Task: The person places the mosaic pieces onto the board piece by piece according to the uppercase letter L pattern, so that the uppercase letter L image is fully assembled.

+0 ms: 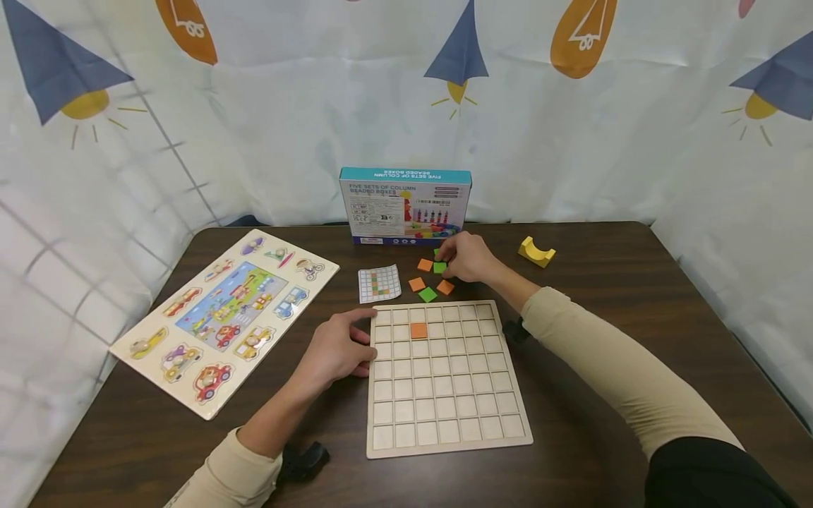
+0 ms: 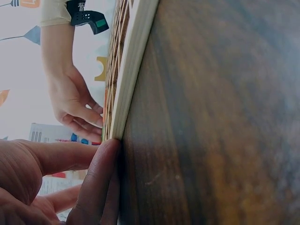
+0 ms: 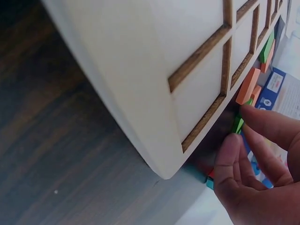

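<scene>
A wooden grid board [image 1: 449, 449] lies on the table, with one orange tile [image 1: 418, 330] set in a square near its upper left. My left hand [image 1: 336, 347] touches the board's left edge, its fingertips against the side near the upper corner. Beyond the far edge, my right hand [image 1: 468, 258] reaches down to a small group of loose tiles. Between its thumb and forefinger is a green tile [image 3: 238, 123], pinched at the tips. Around it lie other green tiles, such as one green diamond-turned piece [image 1: 428, 294], and several orange tiles [image 1: 416, 284].
A small printed pattern card [image 1: 380, 284] lies left of the loose tiles. Behind them stands a toy box [image 1: 406, 206]. A vehicle picture puzzle [image 1: 216, 282] covers the table's left side. A yellow curved block [image 1: 536, 252] sits at the back right, before a white curtain [image 1: 286, 141].
</scene>
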Action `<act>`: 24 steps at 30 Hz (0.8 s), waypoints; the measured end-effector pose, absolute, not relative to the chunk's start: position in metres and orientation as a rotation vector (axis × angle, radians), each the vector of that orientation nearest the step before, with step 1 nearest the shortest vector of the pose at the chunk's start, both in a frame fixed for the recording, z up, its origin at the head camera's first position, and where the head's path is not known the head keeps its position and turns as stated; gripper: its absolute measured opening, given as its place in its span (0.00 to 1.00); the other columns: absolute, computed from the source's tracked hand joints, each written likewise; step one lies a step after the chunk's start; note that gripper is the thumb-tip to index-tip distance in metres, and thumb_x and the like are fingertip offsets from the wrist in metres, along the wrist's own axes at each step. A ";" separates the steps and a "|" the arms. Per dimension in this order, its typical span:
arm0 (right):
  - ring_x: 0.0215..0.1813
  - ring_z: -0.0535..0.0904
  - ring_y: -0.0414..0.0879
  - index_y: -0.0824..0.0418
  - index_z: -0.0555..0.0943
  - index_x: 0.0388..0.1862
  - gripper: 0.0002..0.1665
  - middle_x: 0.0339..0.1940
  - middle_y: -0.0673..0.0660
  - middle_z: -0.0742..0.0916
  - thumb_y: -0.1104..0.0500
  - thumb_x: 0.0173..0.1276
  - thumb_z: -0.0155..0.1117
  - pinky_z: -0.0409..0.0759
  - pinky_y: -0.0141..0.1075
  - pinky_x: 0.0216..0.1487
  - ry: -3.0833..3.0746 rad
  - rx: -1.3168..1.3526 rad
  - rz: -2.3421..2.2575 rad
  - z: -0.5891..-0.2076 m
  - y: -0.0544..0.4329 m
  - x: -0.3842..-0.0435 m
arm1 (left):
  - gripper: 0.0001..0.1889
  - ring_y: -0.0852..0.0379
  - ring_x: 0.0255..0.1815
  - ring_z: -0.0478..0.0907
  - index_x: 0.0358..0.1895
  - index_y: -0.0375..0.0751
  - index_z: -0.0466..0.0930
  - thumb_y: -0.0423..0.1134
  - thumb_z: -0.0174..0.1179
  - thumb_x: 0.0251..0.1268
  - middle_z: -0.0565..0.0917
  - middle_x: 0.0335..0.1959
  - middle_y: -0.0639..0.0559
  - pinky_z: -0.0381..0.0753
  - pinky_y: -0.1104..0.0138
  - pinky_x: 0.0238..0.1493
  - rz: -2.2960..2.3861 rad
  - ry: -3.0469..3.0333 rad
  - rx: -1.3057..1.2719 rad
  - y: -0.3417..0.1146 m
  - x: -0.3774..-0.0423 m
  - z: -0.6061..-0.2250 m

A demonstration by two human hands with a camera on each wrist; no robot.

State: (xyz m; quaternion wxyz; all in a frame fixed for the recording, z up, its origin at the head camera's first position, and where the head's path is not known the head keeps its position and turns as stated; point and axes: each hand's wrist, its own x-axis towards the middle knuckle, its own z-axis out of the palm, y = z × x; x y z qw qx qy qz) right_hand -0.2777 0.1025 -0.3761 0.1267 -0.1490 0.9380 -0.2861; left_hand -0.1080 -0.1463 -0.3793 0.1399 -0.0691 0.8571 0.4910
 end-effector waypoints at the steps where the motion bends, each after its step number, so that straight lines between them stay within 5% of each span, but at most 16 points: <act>1: 0.52 0.83 0.53 0.61 0.89 0.48 0.15 0.48 0.59 0.90 0.65 0.62 0.77 0.86 0.45 0.56 2.733 -0.434 -0.831 -0.377 0.102 -0.278 | 0.36 0.56 0.20 0.84 0.72 0.43 0.75 0.22 0.65 0.56 0.83 0.41 0.39 0.91 0.62 0.23 1.416 2.477 -0.199 -0.146 -0.108 -0.379; 24: 0.51 0.83 0.52 0.61 0.91 0.48 0.13 0.47 0.59 0.91 0.66 0.63 0.75 0.87 0.45 0.55 2.728 -0.470 -0.823 -0.377 0.104 -0.279 | 0.36 0.56 0.19 0.84 0.71 0.44 0.76 0.22 0.66 0.55 0.83 0.41 0.39 0.91 0.62 0.23 1.418 2.476 -0.215 -0.146 -0.109 -0.381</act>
